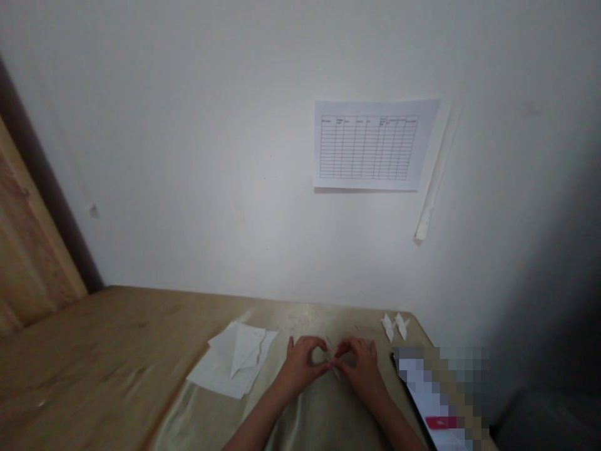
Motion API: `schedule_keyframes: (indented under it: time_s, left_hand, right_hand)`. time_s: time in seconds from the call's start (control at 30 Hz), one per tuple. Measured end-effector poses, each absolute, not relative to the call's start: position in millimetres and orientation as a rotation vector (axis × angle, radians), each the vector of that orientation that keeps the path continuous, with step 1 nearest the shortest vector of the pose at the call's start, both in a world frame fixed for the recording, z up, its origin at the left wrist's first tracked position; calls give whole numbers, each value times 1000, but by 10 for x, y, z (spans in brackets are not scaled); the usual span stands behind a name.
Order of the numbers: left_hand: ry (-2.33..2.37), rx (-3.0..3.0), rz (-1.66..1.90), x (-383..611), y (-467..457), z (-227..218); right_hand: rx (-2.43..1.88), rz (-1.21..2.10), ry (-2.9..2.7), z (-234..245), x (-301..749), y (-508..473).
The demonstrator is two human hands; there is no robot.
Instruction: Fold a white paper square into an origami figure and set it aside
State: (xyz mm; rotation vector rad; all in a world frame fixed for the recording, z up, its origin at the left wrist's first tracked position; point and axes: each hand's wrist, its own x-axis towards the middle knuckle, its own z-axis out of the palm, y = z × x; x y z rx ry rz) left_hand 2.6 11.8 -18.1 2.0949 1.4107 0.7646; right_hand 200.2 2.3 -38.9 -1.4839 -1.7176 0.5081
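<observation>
My left hand (303, 365) and my right hand (359, 363) rest close together on the wooden table (94, 351), fingers curled and pinched on a small folded piece of white paper (331, 358) between them. Only narrow edges of that paper show past my fingertips. A loose stack of white paper sheets (235, 363), with a partly folded one on top, lies just left of my left hand. Two small folded white paper figures (394, 326) sit near the table's far right corner, beyond my right hand.
A white wall rises right behind the table, with a printed grid sheet (370, 145) stuck on it and a white strip (434, 181) beside it. A blurred-out flat object (439, 394) lies at the table's right edge. A wooden panel (28, 250) stands at left.
</observation>
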Motion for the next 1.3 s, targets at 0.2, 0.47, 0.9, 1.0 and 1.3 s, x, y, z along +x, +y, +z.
schedule_keyframes:
  time_s: [0.2, 0.47, 0.9, 1.0, 1.3]
  left_hand:
    - [1402, 2098, 753, 33, 102, -191]
    - [1420, 2129, 726, 75, 95, -215]
    - [1441, 2194, 692, 69, 85, -245]
    - [1438, 2182, 676, 53, 86, -220]
    - [1393, 2115, 683, 29, 51, -147]
  right_hand:
    - [-1449, 642, -1757, -402, 2006, 13]
    - [-1523, 578, -1814, -319, 1977, -26]
    - [-1504, 496, -1840, -349, 1998, -2]
    - [-1488, 456, -1838, -329, 2025, -10]
    - [-1453, 339, -1899, -367, 2052, 5]
